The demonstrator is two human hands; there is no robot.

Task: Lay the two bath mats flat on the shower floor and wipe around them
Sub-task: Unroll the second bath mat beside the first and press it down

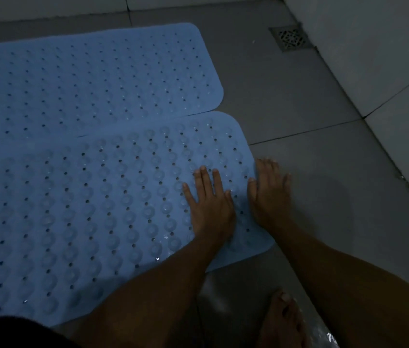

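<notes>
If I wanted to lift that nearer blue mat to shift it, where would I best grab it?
Probably the nearer mat at its rounded right end, from the bare tile side by the right hand. That edge lies free on the floor; the far long edge meets the other mat.

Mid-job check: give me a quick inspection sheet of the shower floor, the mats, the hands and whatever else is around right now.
Surface: grey tiled floor, dimly lit, bare to the right of the mats.
Job's things: far mat lies flat; near mat lies flat, its upper edge overlapping the far mat.
Clutter: nothing seen.
Hands: left hand pressed flat on the near mat, fingers straight; right hand flat at the mat's right edge, partly on the floor. No cloth in either hand.
Cables: nothing seen.
Surroundings: floor drain in the far right corner, tiled wall to the right, a bare foot on the floor below the hands.
</notes>
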